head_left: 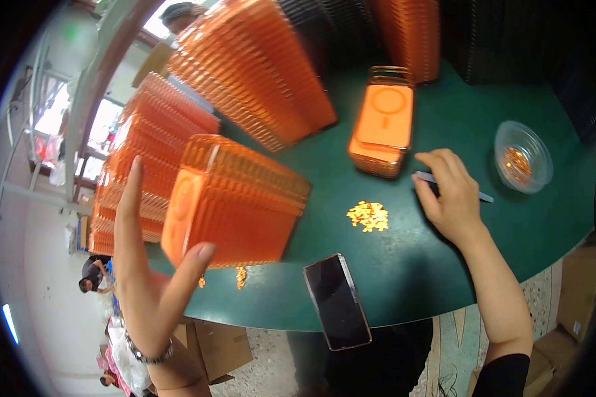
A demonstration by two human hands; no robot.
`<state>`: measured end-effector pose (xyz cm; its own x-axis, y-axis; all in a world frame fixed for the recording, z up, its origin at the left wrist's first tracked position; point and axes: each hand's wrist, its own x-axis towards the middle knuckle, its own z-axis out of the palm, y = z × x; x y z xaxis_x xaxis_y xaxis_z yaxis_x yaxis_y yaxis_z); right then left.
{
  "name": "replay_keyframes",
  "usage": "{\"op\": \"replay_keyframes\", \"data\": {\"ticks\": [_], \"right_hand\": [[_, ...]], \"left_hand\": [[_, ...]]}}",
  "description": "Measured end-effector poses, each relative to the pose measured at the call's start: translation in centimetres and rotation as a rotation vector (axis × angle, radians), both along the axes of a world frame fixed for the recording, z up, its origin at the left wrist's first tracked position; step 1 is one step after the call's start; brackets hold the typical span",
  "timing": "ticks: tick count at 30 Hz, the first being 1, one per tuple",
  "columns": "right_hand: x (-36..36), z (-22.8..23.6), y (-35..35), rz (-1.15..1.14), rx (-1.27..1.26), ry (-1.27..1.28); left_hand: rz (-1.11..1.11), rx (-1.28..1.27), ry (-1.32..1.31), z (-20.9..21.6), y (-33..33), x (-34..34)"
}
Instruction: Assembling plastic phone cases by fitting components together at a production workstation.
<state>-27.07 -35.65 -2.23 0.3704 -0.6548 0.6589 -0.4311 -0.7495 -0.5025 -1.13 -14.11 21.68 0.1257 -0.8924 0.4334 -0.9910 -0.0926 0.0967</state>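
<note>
Head view: left of the gold pile (368,216), the open left hand (149,284) perhaps steadies an orange stack (238,208); rightward, the right hand (453,200) pinches a slim tool (484,197).

This place seems to be a small factory workshop with handwork. On the green table (430,271) stand tall stacks of orange cases (251,73), many of the same kind, as in series production. Also on the table are a heap of gold pieces (369,216) and a bowl (543,149) with more of them. Cardboard boxes (225,347) lie below the table, and to its left another person (94,272) is visible.
</note>
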Motion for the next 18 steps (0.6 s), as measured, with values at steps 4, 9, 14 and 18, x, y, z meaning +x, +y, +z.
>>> {"op": "replay_keyframes", "data": {"ticks": [4, 9, 14, 18], "right_hand": [[-0.6, -1.8, -0.2, 0.018, 0.02, 0.064], [0.0, -2.0, 0.0, 0.044, 0.034, 0.183], [-0.6, -2.2, -0.3, 0.053, 0.08, 0.214], [-0.8, -2.1, -0.5, 0.057, 0.063, 0.216]], "left_hand": [[-0.325, 0.073, 0.209, -4.8, -7.6, -6.7], [-0.227, 0.077, 0.167, -12.9, -21.3, -8.2], [-0.035, 0.296, 0.134, -15.9, -26.6, -9.4], [-0.083, 0.232, 0.209, -16.4, -27.6, -7.9]]}}
